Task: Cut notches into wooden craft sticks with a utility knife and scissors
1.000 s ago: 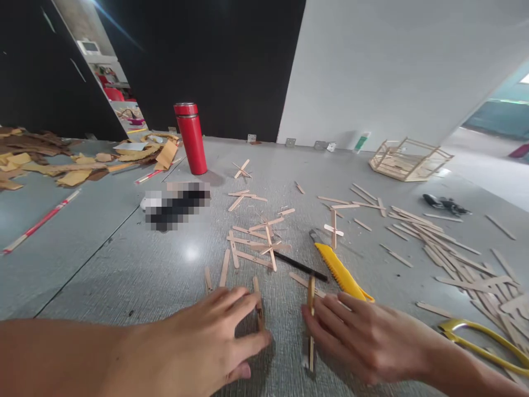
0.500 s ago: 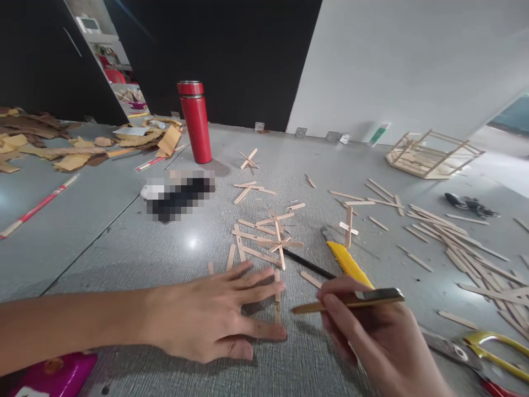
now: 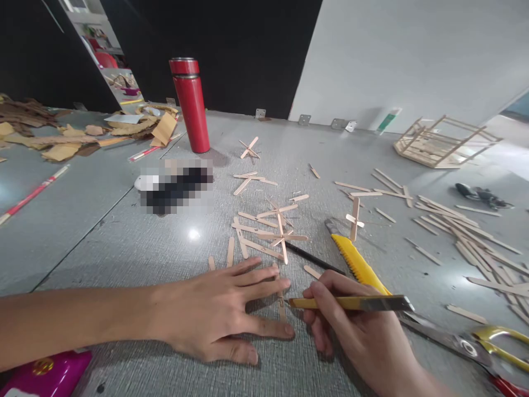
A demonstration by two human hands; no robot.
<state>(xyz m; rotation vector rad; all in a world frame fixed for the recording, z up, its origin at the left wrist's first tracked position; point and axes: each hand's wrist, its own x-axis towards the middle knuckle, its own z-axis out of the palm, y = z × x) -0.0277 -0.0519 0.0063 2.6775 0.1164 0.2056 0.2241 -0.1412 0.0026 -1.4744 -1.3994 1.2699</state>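
My left hand (image 3: 223, 314) lies flat on the grey table, fingers spread. Its index and middle fingertips rest beside a short wooden stick (image 3: 281, 309) lying in front of me. My right hand (image 3: 355, 336) is closed around a thin yellow tool with a metal end (image 3: 351, 302), held level. The tool's left tip sits at the short stick, just right of my left fingertips. Loose craft sticks (image 3: 268, 231) lie scattered just beyond both hands.
A yellow utility knife (image 3: 357, 263) and a black pencil (image 3: 314, 258) lie behind my right hand, yellow-handled scissors (image 3: 491, 344) to its right. A red flask (image 3: 190, 107), a stick frame (image 3: 442, 143), a stick pile (image 3: 467, 237), cardboard scraps (image 3: 82, 132) and a pink object (image 3: 45, 375) are around.
My right hand lifted the thin yellow tool off the table, turned it level and brought its tip to the short stick. My left hand flattened beside that stick.
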